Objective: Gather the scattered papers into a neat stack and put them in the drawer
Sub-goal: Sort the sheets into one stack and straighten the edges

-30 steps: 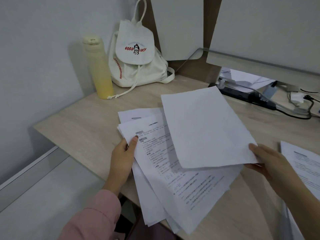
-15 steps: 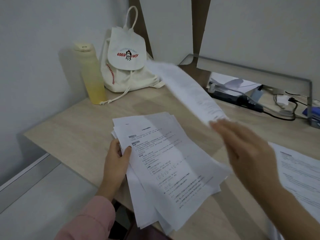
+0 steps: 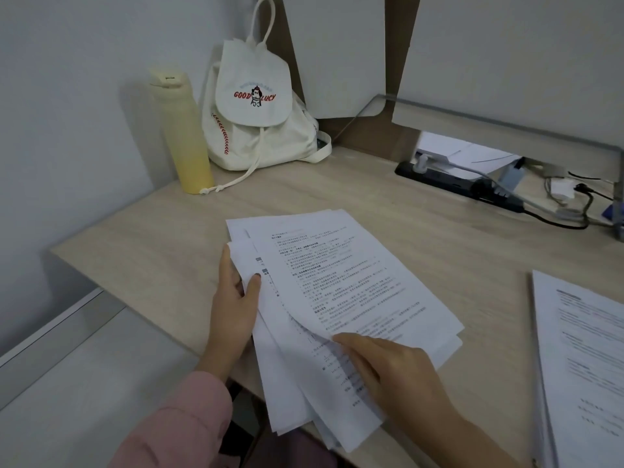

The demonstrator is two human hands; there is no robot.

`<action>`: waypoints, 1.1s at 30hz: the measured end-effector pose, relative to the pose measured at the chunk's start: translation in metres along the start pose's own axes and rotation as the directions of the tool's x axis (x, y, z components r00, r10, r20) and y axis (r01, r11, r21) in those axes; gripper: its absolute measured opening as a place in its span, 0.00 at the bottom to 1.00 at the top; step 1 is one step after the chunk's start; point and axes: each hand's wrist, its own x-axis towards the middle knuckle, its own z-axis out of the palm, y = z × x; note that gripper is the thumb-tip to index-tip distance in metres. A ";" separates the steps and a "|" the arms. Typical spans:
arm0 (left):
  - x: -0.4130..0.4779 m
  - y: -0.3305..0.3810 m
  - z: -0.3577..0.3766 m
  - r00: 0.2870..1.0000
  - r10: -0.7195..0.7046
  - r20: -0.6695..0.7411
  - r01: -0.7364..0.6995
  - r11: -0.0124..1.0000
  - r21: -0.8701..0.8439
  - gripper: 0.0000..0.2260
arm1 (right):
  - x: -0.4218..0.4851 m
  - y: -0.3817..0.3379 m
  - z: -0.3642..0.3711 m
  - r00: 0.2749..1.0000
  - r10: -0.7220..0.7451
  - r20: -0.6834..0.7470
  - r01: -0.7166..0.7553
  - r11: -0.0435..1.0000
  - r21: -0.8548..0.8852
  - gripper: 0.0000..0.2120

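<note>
Head view, looking down on my feed: the papers (image 3: 337,282) lie as a loose, fanned stack on the pale wooden surface (image 3: 152,251), printed side up, edges not lined up. The near end of the stack hangs out past the front edge of the surface.

I see the left grip (image 3: 233,298), with a pink sleeve (image 3: 175,427) behind it, closed on the left edge of the stack: the thumb lies on top of the sheets and the fingers run along and under that edge, pinching it.

The right grip (image 3: 395,376) rests on the near part of the stack with its fingers stretched out fairly straight, the forefinger tip touching the near edge of the top sheet, where that sheet curls up slightly. It presses rather than clasps; the thumb is hidden from me, so I cannot tell whether it sits under a sheet.

At the right rim of the picture lies a second pile of printed sheets (image 3: 587,349), well apart from the stack. At the back left corner a yellow bottle (image 3: 184,136) stands upright, just beside a white drawstring backpack (image 3: 260,130) leaning on the wall. A black power strip (image 3: 456,187) with cables lies along the back at the right.
</note>
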 end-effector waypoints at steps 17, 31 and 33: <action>-0.002 0.005 0.003 0.999 -0.031 0.029 0.027 0.994 0.109 0.28 | -0.004 -0.007 -0.034 0.825 0.106 0.556 -0.347 0.870 0.350 0.30; -0.035 0.009 0.022 0.995 -0.088 -0.053 0.081 0.990 -0.117 0.16 | -0.032 0.003 -0.010 0.836 0.060 0.545 -0.090 0.996 0.028 0.45; -0.037 0.012 0.022 0.993 -0.104 -0.061 0.095 0.987 -0.132 0.18 | -0.034 0.002 -0.011 0.851 0.048 0.522 -0.082 0.996 0.042 0.45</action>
